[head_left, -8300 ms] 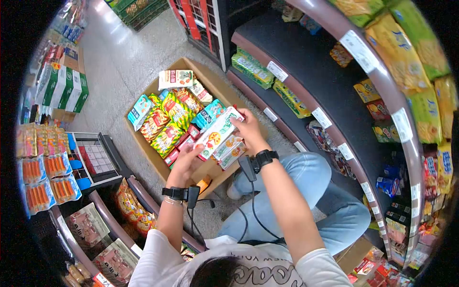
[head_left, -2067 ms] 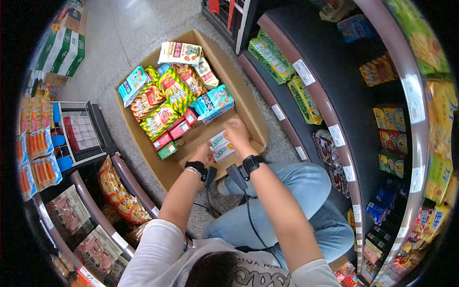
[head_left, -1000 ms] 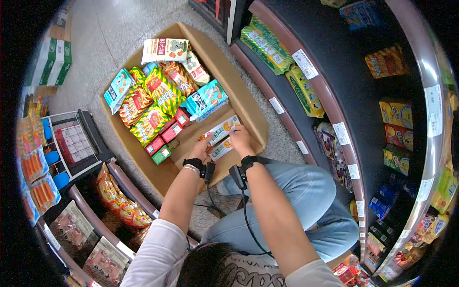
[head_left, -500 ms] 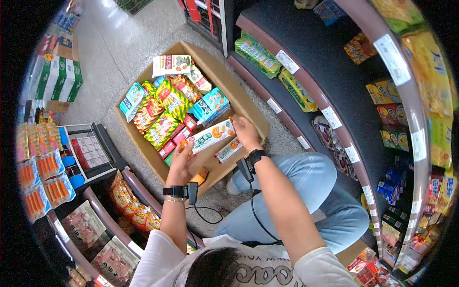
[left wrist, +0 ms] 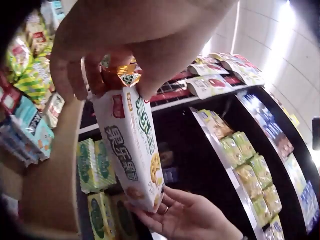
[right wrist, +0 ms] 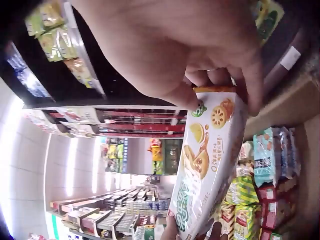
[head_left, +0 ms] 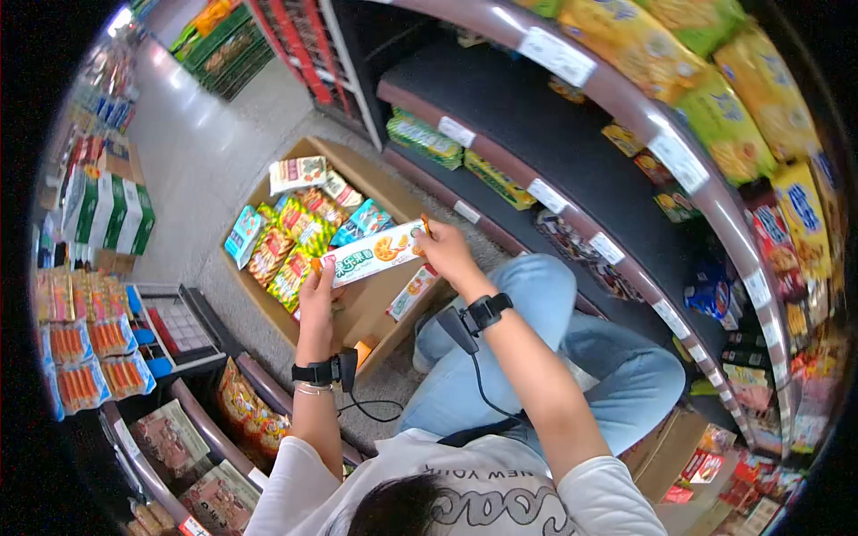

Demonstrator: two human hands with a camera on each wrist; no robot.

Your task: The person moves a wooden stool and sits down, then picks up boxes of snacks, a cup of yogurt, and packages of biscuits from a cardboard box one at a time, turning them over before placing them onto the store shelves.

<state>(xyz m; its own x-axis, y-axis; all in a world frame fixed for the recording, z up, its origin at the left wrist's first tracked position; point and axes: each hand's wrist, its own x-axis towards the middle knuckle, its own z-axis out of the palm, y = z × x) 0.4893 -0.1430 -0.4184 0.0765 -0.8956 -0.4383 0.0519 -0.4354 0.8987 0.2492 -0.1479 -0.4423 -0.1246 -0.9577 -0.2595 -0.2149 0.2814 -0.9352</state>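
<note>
A long white biscuit pack [head_left: 380, 253] with orange ends and printed fruit biscuits is held up over the open cardboard box [head_left: 366, 314]. My left hand [head_left: 315, 299] grips its left end, thumb on the printed face. The other end is pinched between thumb and fingers of my right hand [head_left: 447, 255]. In the left wrist view the pack [left wrist: 131, 145] spans both hands, green lettering along its sides. The right wrist view shows the pack's [right wrist: 205, 155] biscuit pictures close to my right thumb. A similar white pack [head_left: 414, 293] lies lower in the box's near right part.
Striped snack bags [head_left: 304, 223], blue bags [head_left: 362, 221] and a white bag [head_left: 298, 174] fill the box's far side. A curved shelf [head_left: 500, 98] with price labels runs along the right. Sausage packs [head_left: 94, 335] and lower shelving stand at left. Bent knees [head_left: 527, 304] are nearby.
Earlier both hands held a similar white pack over the box, then reached down to two packs inside. They have since gripped one and raised it; the view has tipped upward.
</note>
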